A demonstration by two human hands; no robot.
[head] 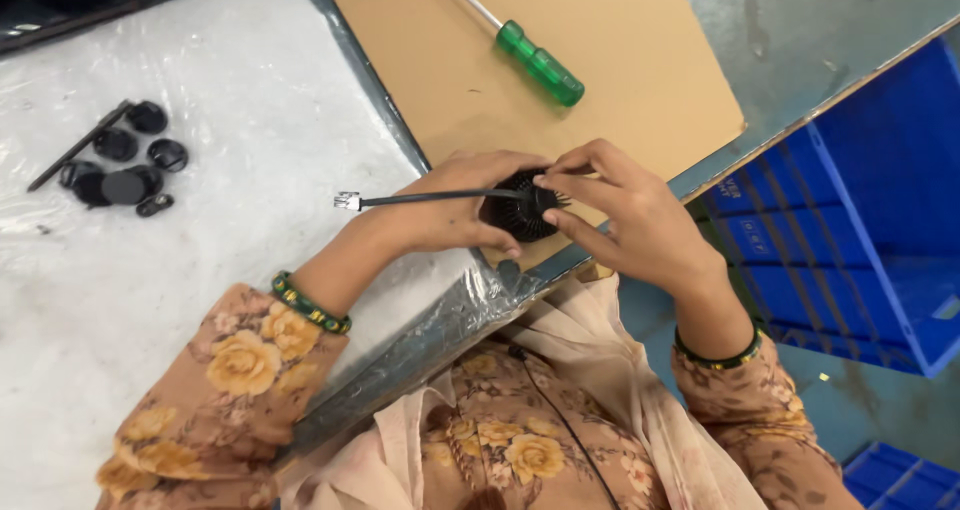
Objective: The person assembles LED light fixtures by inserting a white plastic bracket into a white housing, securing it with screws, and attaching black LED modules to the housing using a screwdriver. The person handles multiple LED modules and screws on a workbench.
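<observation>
My left hand (450, 210) and my right hand (625, 215) both grip a round black finned part (520, 210) just above the near edge of a brown cardboard sheet (600, 40). A thin black cable (420, 199) runs left from the part and ends in a small clear plug (347, 202). My right thumb and forefinger pinch the part where the cable enters it. Most of the part is hidden by my fingers.
A green-handled screwdriver (538, 62) lies on the cardboard behind my hands. Several small black round parts (130, 165) and a thin black rod (78, 146) lie on the white plastic-covered surface at left. Blue crates (860, 210) stand on the right.
</observation>
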